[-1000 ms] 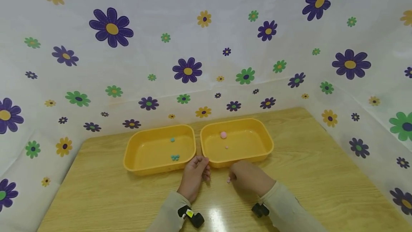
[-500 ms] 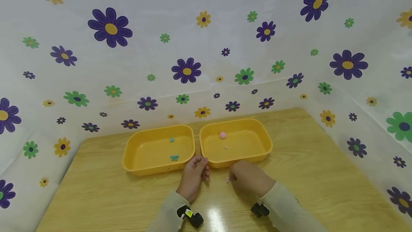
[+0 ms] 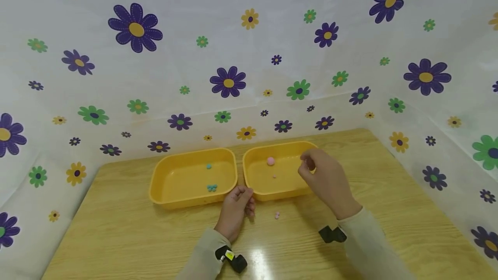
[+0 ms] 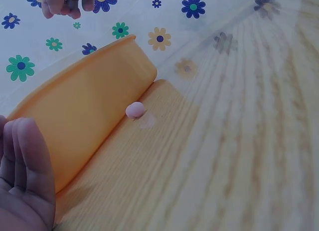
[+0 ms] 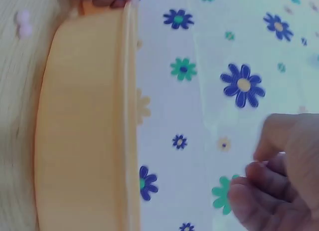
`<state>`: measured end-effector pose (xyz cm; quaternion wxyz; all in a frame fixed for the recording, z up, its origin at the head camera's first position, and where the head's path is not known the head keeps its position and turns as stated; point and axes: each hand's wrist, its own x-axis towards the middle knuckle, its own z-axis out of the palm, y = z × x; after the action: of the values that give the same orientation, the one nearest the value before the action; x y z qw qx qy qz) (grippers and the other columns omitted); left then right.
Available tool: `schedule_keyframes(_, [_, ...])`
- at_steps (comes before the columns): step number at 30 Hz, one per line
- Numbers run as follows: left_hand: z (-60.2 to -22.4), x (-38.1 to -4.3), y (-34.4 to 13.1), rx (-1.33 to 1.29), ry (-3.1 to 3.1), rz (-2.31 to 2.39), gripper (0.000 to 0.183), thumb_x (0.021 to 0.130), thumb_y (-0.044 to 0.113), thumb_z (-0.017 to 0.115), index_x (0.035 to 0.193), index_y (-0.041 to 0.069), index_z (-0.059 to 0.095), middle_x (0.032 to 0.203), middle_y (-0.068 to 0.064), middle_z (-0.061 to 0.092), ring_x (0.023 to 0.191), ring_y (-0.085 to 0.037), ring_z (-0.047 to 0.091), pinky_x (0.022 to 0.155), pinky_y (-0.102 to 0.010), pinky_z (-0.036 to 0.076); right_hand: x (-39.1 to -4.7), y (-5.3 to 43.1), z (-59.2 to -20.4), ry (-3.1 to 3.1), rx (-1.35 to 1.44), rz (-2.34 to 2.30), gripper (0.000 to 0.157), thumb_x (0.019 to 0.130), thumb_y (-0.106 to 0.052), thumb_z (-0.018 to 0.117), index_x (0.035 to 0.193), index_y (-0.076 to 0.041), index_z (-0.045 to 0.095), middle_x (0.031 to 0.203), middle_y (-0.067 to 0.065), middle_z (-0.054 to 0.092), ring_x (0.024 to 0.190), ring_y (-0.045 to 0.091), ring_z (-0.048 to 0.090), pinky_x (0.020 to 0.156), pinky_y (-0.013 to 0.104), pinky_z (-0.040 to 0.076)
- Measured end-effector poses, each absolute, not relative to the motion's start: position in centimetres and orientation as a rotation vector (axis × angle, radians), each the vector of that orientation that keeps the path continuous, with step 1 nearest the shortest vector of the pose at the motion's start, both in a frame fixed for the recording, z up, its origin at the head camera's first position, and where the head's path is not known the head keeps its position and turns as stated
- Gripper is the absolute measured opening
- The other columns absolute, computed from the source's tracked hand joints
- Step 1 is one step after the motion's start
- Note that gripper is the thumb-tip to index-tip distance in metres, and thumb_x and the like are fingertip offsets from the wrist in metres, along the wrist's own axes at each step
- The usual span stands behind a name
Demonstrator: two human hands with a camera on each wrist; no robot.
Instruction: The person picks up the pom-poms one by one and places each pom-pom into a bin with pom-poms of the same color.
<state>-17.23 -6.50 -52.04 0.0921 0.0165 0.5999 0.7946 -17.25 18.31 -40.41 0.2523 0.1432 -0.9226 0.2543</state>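
Note:
My left hand (image 3: 233, 211) is at the near-left corner of the right yellow tray (image 3: 268, 194), thumb and fingers gripping its rim. My right hand (image 3: 324, 178) is raised over that tray's right end. Its fingers are curled and the thumb is close to the index finger; whether anything is between the tips is hidden. Inside the tray are a pink ball (image 3: 270, 161) and a tiny pink bead (image 3: 274, 176). Touching one another, small pink balls (image 3: 277, 215) lie on the table in front of it; they also show beside the tray wall in the left wrist view.
A second yellow tray (image 3: 175, 205) stands to the left, holding a teal ball (image 3: 209, 166) and a cluster of several small teal balls (image 3: 212, 188). The wooden table (image 3: 128, 237) backs onto a white flowered sheet (image 3: 175, 64), which also rises at both sides.
My right hand has lifted off the table beside the small pink balls and moved up and right, over the right tray. The left hand has stayed at the rim.

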Motion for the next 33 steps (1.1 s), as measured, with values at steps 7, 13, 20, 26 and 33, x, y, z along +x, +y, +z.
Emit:
schedule_keyframes(7, [-51.9, -17.2, -6.5, 0.003, 1.778, 2.354, 0.018, 0.107, 0.022, 0.059, 0.100, 0.006, 0.056, 0.085, -0.006, 0.061, 0.066, -0.012, 0.060, 0.058, -0.024, 0.054, -18.4, 19.1, -41.5, -2.474, 0.376, 0.656, 0.009, 0.089, -0.003, 0.067, 0.095, -0.003, 0.074, 0.085, 0.008, 0.071, 0.073, 0.022, 0.062, 0.063, 0.037, 0.054])
schedule_keyframes(13, [-51.6, -17.0, -6.5, 0.002, 1.777, 2.357, 0.018, 0.107, 0.021, 0.058, 0.101, 0.004, 0.055, 0.084, -0.004, 0.062, 0.066, -0.010, 0.060, 0.058, -0.024, 0.054, -18.6, 19.0, -41.7, -2.577, 0.372, 0.667, 0.010, 0.091, -0.004, 0.069, 0.100, -0.005, 0.074, 0.092, 0.008, 0.074, 0.078, 0.022, 0.066, 0.065, 0.039, 0.057])
schedule_keyframes(20, [-51.6, -17.1, -6.4, 0.000, 1.763, 2.364, 0.018, 0.107, 0.021, 0.059, 0.101, 0.005, 0.055, 0.084, -0.006, 0.062, 0.066, -0.011, 0.060, 0.058, -0.024, 0.054, -18.6, 19.2, -42.0, -2.614, 0.350, 0.641, 0.004, 0.092, -0.008, 0.071, 0.096, -0.006, 0.072, 0.085, 0.005, 0.072, 0.073, 0.019, 0.063, 0.065, 0.038, 0.056])
schedule_keyframes(26, [-51.8, -17.1, -6.4, 0.009, 1.766, 2.351, 0.018, 0.107, 0.023, 0.057, 0.101, 0.006, 0.055, 0.085, -0.006, 0.061, 0.066, -0.011, 0.060, 0.058, -0.025, 0.055, -18.7, 19.2, -42.2, -2.589, 0.343, 0.657, 0.005, 0.094, -0.011, 0.071, 0.096, -0.007, 0.071, 0.091, 0.006, 0.069, 0.079, 0.022, 0.064, 0.066, 0.038, 0.057])
schedule_keyframes(33, [-52.0, -17.1, -6.3, 0.010, 1.772, 2.347, 0.018, 0.108, 0.023, 0.057, 0.100, 0.008, 0.055, 0.085, -0.007, 0.061, 0.066, -0.012, 0.060, 0.058, -0.024, 0.054, -18.7, 19.4, -42.4, -2.578, 0.365, 0.656, 0.007, 0.092, -0.004, 0.069, 0.098, -0.005, 0.072, 0.094, 0.007, 0.067, 0.081, 0.023, 0.064, 0.064, 0.037, 0.056])
